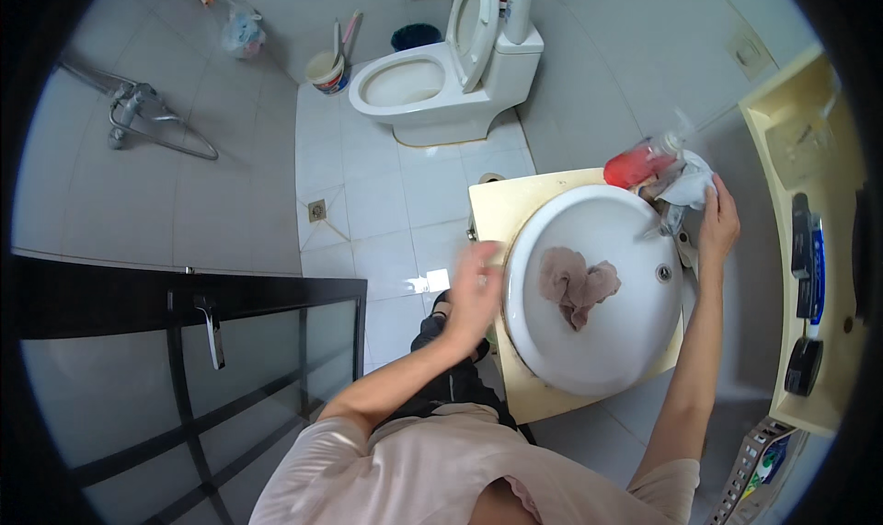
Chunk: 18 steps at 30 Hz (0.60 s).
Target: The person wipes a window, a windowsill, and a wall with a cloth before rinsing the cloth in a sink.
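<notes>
My right hand [721, 221] is at the back of the washbasin [597, 359], its fingers on the edge of a crumpled white cloth [690, 183] that lies over or against the faucet [670, 220]. Over the basin's left rim, my left hand [476, 297] is blurred by motion, its fingers apart and nothing seen in it. A wet brownish-pink cloth [576, 283] lies bunched in the basin, left of the drain [663, 272]. Beside the white cloth a clear pump bottle of red liquid [638, 162] stands on the cream countertop [493, 204].
A toilet [441, 104] with raised lid, a bucket [326, 73] and a dark bin [416, 36] are beyond the counter. A cream shelf [772, 159] with brushes is at right. A black-framed glass door [241, 359] stands at left, a shower mixer [134, 104] above it.
</notes>
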{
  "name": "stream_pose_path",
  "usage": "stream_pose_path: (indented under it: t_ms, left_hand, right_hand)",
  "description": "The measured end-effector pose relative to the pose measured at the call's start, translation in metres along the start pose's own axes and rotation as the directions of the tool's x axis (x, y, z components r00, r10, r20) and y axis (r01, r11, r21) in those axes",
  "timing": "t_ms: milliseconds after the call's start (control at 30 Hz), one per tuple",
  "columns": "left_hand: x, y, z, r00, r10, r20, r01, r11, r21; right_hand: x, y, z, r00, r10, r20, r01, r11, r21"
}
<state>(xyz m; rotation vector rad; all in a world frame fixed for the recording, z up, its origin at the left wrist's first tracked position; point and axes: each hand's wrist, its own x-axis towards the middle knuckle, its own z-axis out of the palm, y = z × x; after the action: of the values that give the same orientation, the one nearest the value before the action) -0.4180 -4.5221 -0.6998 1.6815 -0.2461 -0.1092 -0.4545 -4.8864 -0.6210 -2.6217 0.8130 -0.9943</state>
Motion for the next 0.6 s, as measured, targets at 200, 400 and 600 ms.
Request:
stream_pose_path:
  t_ms: [200, 400, 600]
  left_hand:
    - [0.019, 0.0, 0.102, 0.861, -0.201, 0.467, 0.28, 0.954, -0.106]
    - [0.026, -0.065, 0.166, 0.916, -0.247, 0.316, 0.187, 0.96, 0.209]
    - [0.04, -0.062, 0.156, 0.823, -0.362, 0.437, 0.212, 0.911, 0.355]
  right_hand:
    - [-0.068, -0.019, 0.029, 0.935, 0.276, -0.222, -0.201, 0.929, 0.309]
    - [-0.217, -0.027, 0.111, 0.93, 0.138, 0.342, -0.061, 0.972, -0.227]
    - [-0.159, -0.027, 0.11, 0.754, 0.296, 0.586, -0.266, 0.954, -0.139]
